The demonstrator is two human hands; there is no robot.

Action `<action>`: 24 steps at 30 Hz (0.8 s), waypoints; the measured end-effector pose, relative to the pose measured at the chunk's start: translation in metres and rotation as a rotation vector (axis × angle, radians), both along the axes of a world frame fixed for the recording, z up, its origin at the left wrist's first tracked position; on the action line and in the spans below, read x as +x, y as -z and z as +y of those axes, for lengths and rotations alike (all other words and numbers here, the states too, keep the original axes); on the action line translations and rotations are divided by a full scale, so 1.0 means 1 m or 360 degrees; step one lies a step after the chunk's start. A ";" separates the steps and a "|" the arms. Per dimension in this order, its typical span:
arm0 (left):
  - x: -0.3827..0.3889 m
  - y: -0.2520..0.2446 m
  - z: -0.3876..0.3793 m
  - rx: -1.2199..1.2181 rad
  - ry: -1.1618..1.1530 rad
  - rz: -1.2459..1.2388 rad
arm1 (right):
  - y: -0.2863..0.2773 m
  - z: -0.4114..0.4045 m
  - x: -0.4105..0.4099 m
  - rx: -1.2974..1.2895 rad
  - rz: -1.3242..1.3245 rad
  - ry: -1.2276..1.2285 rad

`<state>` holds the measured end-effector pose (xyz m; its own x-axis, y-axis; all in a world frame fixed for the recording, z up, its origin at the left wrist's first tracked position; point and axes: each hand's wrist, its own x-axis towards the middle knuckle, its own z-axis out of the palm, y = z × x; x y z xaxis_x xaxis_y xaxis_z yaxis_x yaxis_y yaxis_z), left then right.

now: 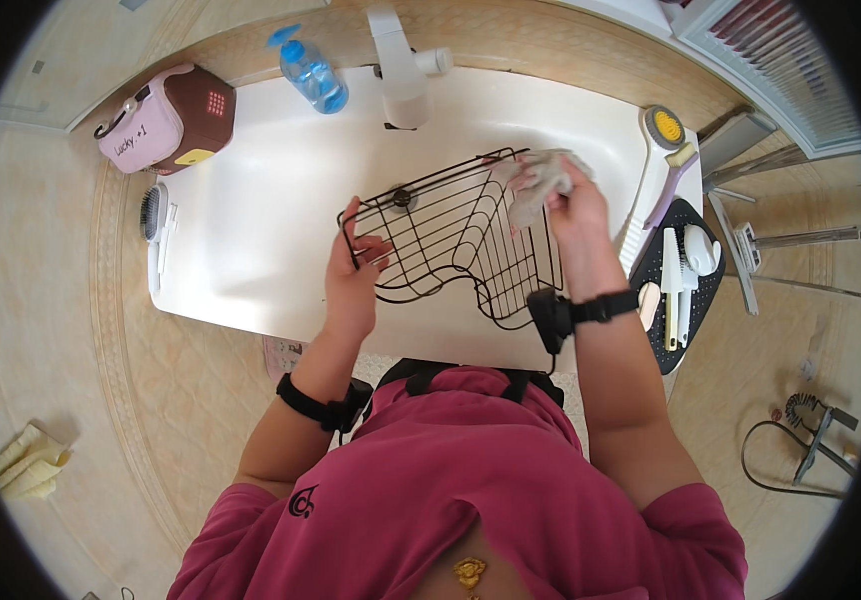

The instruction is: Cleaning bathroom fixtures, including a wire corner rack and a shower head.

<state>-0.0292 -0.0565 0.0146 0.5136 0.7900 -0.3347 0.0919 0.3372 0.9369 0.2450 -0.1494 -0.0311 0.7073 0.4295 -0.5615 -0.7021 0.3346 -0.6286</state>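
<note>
A black wire rack (438, 240) is held up over the white sink basin (273, 187). My left hand (355, 262) grips its left end, with the thumb and fingers around the end wires. In my right hand (569, 199) is a wet-looking grey-white cloth (543, 184), pressed against the rack's upper right corner; some of the fingers are hidden behind the cloth and wires. Behind the rack, the dark drain (402, 198) shows through the wires. The white faucet (400, 82) stands at the back edge of the basin, beyond the rack.
A blue pump bottle (314, 79) stands at the back rim, a pink and brown bag (175, 120) at the back left. A hairbrush (153, 217) lies left. Long-handled brushes (644, 187) and a black perforated mat (689, 300) holding combs lie right.
</note>
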 end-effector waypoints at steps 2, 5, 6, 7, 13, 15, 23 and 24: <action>-0.009 0.001 0.013 -0.0205 -0.0145 -0.0022 | -0.028 -0.020 0.002 0.0069 -0.0204 -0.0032; -0.026 0.007 0.021 -0.0472 -0.0368 -0.0117 | -0.066 -0.042 0.015 0.0063 -0.0390 0.0118; -0.036 0.015 0.025 -0.0539 -0.0425 -0.0187 | -0.080 -0.045 0.018 0.0070 -0.0387 0.0147; -0.040 0.015 0.026 -0.0548 -0.0422 -0.0185 | -0.088 -0.051 0.023 0.0072 -0.0392 0.0189; -0.053 0.012 0.029 -0.0659 -0.0535 -0.0377 | -0.062 -0.080 0.045 0.0111 -0.0345 0.0075; -0.054 0.011 0.030 -0.0629 -0.0550 -0.0363 | -0.052 -0.079 0.042 0.0117 -0.0308 -0.0004; -0.058 0.016 0.027 -0.0552 -0.0678 -0.0373 | -0.039 -0.033 -0.006 -0.0461 -0.0614 -0.0482; -0.057 0.016 0.026 -0.0557 -0.0701 -0.0381 | -0.032 -0.032 -0.012 -0.0592 -0.0989 -0.0720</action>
<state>-0.0863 -0.0301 -0.0012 0.2565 0.8092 -0.5285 -0.3256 0.5872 0.7411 0.2332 -0.1818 0.0006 0.7383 0.6095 -0.2888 -0.2098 -0.1994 -0.9572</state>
